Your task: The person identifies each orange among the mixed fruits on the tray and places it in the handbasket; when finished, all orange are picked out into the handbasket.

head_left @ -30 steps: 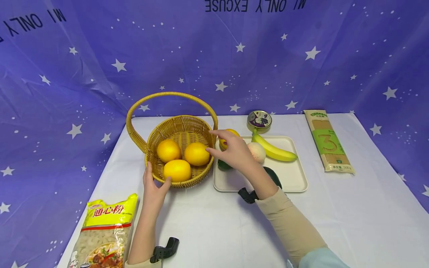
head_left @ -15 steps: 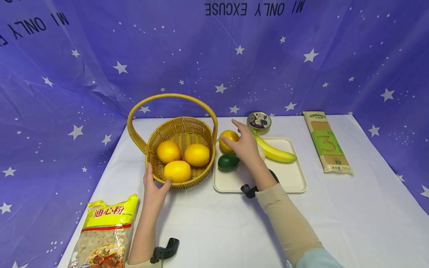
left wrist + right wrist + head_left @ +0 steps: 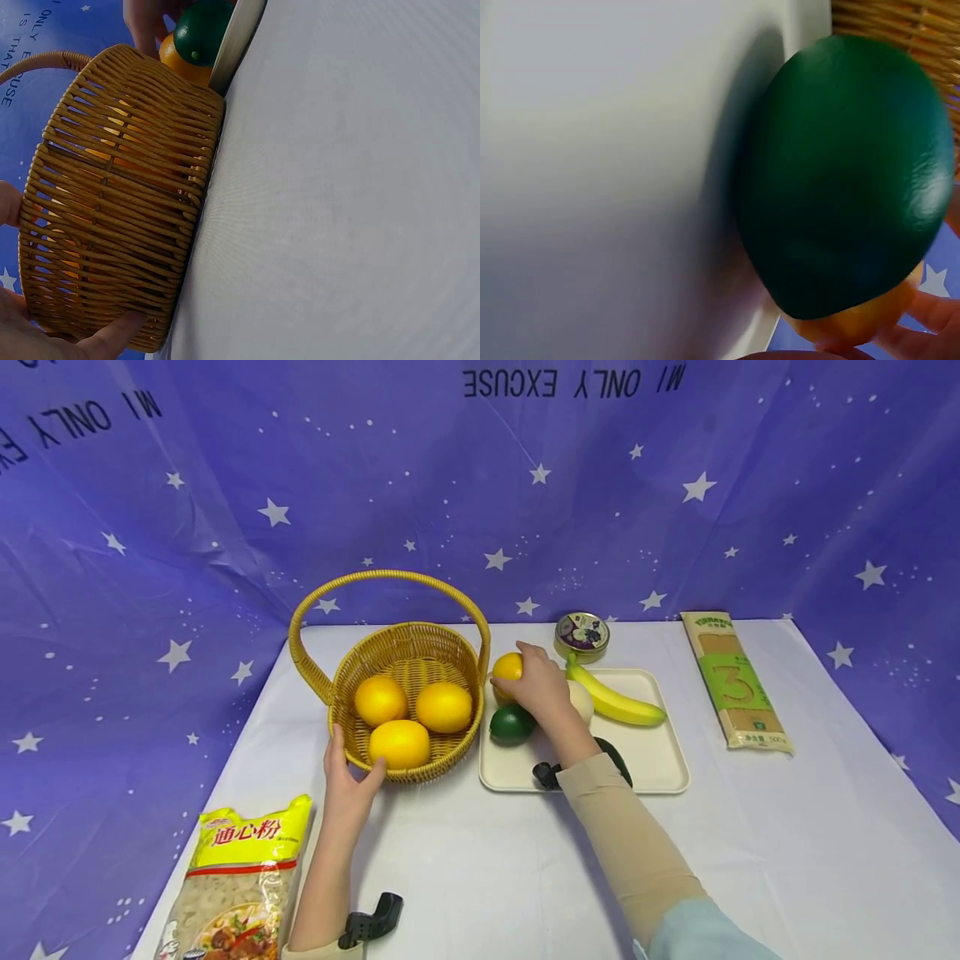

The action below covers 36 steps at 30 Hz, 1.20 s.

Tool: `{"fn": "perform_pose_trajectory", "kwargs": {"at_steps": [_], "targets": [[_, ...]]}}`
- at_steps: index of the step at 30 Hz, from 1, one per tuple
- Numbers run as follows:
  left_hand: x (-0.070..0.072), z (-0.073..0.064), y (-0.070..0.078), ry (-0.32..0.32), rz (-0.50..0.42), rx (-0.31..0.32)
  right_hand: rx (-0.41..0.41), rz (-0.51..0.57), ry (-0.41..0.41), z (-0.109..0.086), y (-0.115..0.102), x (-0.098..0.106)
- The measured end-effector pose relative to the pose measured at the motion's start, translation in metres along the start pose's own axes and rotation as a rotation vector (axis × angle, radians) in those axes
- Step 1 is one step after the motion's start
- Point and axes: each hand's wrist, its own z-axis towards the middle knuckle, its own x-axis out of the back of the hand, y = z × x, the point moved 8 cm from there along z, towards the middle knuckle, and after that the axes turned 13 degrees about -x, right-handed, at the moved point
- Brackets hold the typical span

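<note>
My left hand holds the near left side of the wicker basket, thumb at the rim and a finger against the woven wall in the left wrist view. Inside lie a round orange fruit and two yellow lemons. Over the left part of the cream tray, my right hand grips an orange, its fingers round the far side and partly hiding it. A dark green oval fruit sits just in front of it, large in the right wrist view.
On the tray are a banana, a pale round fruit and a dark green thing, partly hidden by the right wrist. A round tin stands behind. Noodle packs lie right and front left.
My right hand has moved from the basket's right rim back over the tray and closed round the orange. My left hand has stayed at the basket.
</note>
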Motion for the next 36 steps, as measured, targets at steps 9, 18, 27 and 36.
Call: {"fn": "perform_pose_trajectory", "kwargs": {"at_steps": [9,18,27,36], "targets": [[-0.001,0.001,-0.003,0.004,-0.002,-0.005,-0.021,-0.121,-0.006,0.007,0.003,-0.004],[0.0,0.0,-0.002,0.003,0.0,-0.002,-0.006,-0.049,0.015,0.0,0.002,0.009],[-0.001,0.0,0.001,0.0,-0.004,-0.007,0.03,0.006,0.039,-0.026,-0.011,0.042],[0.0,0.0,0.001,0.005,0.01,-0.009,0.085,0.038,0.062,-0.066,-0.029,0.075]]}}
